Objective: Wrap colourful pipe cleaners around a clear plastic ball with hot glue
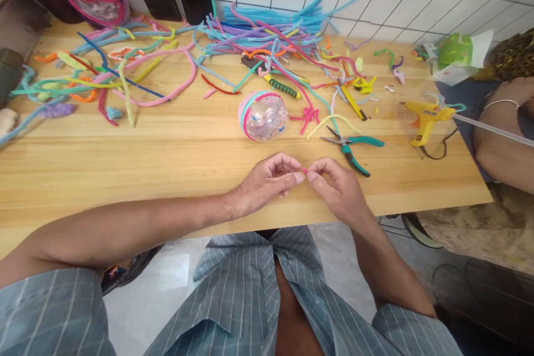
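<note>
Close to the table's front edge, my left hand (271, 182) and my right hand (337, 188) meet, each pinching a small bright pink piece (304, 170) that looks like pipe cleaner. Fingertips cover most of it. Just beyond them rests a clear plastic ball (269, 115) banded with pink, teal and magenta pipe cleaner. A curled magenta pipe cleaner (309, 115) and a pale yellow one (340, 118) lie right of the ball. Teal-handled needle-nose pliers (342, 142) lie with handles apart, right of my right hand.
A pile of pipe cleaners (267, 30) lies along the wall, with loose ones (161, 100) at left. A yellow utility knife (354, 101) and green-black handled tool (284, 88) lie behind the pliers. At right are a yellow glue gun (425, 119) and another person's arm (504, 139).
</note>
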Demonstrator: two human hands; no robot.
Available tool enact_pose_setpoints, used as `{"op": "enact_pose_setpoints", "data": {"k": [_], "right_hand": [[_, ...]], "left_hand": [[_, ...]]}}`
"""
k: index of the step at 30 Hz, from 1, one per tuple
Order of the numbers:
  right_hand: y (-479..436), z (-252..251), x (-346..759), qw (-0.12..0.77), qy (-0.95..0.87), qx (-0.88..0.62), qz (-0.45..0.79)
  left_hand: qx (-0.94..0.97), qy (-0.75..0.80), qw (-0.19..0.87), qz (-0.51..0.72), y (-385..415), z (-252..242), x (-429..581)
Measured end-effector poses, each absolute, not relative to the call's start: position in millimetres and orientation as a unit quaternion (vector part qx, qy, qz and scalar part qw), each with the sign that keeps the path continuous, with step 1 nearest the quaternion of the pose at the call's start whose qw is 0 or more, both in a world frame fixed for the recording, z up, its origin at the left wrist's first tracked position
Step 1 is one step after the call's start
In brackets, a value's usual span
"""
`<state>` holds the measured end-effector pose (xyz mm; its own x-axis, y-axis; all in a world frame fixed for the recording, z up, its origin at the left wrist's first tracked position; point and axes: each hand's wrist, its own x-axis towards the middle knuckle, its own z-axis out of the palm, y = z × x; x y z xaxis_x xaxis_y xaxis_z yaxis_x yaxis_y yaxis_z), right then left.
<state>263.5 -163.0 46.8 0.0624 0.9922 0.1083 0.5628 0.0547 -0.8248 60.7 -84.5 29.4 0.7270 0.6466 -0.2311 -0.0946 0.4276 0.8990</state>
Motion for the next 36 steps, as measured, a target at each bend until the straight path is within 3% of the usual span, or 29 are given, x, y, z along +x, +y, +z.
{"op": "enact_pose_setpoints", "data": {"k": [23, 28, 33, 36], "right_hand": [[-184.4, 25.4, 235.3, 0.475, -0.462, -0.605, 0.441], [-185.2, 16.6, 232.8, 0.502, -0.443, -0.603, 0.433], [-192.9, 26.0, 239.4, 0.447, -0.518, -0.644, 0.343], [-191.7, 31.0, 277.6, 0.408, -0.583, -0.688, 0.143]], "left_hand": [[0.386, 0.279, 0.833, 0.282, -77.1, 29.4, 63.8], [0.415, 0.232, 0.852, 0.217, -84.0, 27.7, 63.4], [0.431, 0.253, 0.84, 0.213, -84.8, 27.6, 62.2], [0.418, 0.26, 0.851, 0.181, -83.3, 27.3, 61.5]]}}
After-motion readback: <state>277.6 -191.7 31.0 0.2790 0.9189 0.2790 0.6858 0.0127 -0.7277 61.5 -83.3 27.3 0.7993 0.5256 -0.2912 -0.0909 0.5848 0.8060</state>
